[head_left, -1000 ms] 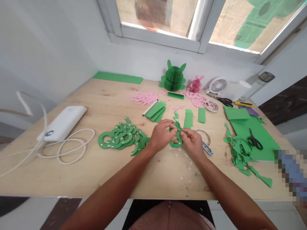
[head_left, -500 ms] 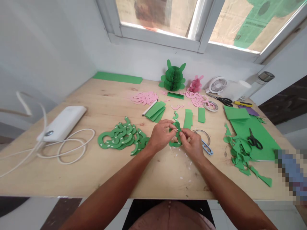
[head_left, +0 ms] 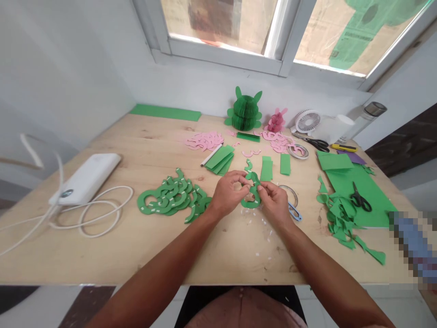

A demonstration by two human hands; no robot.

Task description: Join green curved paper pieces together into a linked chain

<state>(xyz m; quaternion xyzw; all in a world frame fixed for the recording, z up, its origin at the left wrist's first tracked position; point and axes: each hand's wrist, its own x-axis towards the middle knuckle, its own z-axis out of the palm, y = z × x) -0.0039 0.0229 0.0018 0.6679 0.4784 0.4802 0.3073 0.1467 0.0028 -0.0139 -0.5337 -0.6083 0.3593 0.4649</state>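
Between my two hands is a curved green paper cutout (head_left: pixel 251 201) with small white tape bits on it. My left hand (head_left: pixel 229 195) is closed in a pinch, thumb and forefinger meeting at the upper part of the cutout. On the other side my right hand (head_left: pixel 275 200) pinches the cutout's right edge. Just beyond lies a smaller curved green piece (head_left: pixel 248 165). A heap of similar green cutouts (head_left: pixel 170 196) with white tape bits lies left of my left hand. A tape roll (head_left: pixel 292 195) and a light-blue cutter (head_left: pixel 295 212) are partly hidden behind my right hand.
Green scraps (head_left: pixel 341 218), black scissors (head_left: pixel 360 198) and a green sheet (head_left: pixel 378 205) lie right. Pink cutouts (head_left: pixel 205 140), a green honeycomb paper figure (head_left: pixel 244 114) and a small fan (head_left: pixel 307 122) stand farther back. A white power bank (head_left: pixel 88 177) with a cable (head_left: pixel 119 212) lies left.
The green cutout between my hands has opened flatter, showing more of its curved shape. My hands have barely moved; the view has shifted slightly.
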